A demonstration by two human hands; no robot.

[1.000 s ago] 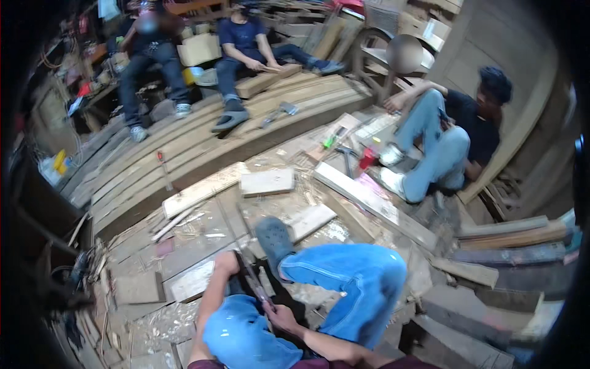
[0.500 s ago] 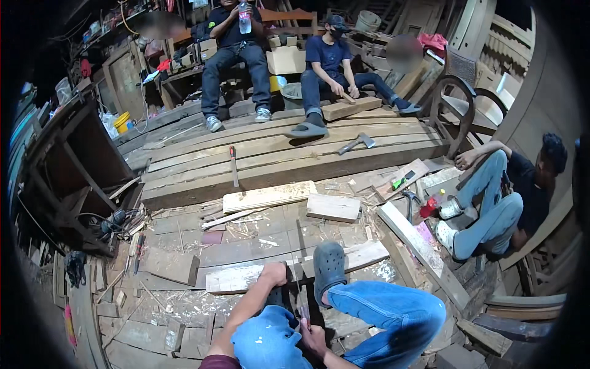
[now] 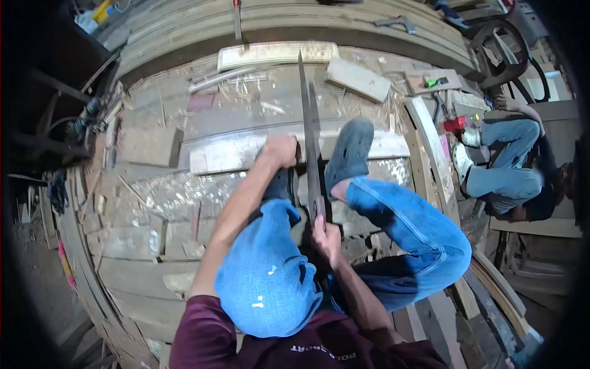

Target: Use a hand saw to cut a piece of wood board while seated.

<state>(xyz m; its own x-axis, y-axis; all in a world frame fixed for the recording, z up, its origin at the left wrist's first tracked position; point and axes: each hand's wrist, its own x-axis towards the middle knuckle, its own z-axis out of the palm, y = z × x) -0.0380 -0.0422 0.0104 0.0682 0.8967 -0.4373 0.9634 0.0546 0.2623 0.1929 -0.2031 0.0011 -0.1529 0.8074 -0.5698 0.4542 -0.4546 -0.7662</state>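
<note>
My left hand (image 3: 279, 149) is closed over the pale wooden board (image 3: 218, 158) lying crosswise by my feet, at the board's middle. My right hand (image 3: 326, 237) grips the handle of a long handsaw (image 3: 308, 129), whose blade points away from me across that board, just left of my right foot in a grey clog (image 3: 350, 154). My left foot is mostly hidden under my left hand and blue-jeaned knee (image 3: 264, 264). Whether the saw's teeth are in the wood I cannot tell.
Ahead are a plank platform (image 3: 289, 24) with a hatchet (image 3: 399, 24) and red-handled tool (image 3: 238, 18), loose blocks (image 3: 356, 80) and offcuts. At right a seated person (image 3: 510, 178) is near a chair (image 3: 504, 55) and red bottle (image 3: 455, 124). A dark cabinet (image 3: 55, 86) stands left.
My view has tilted down, so the people on the platform have mostly left the top edge. My hands stay on the board and saw, with no clear movement.
</note>
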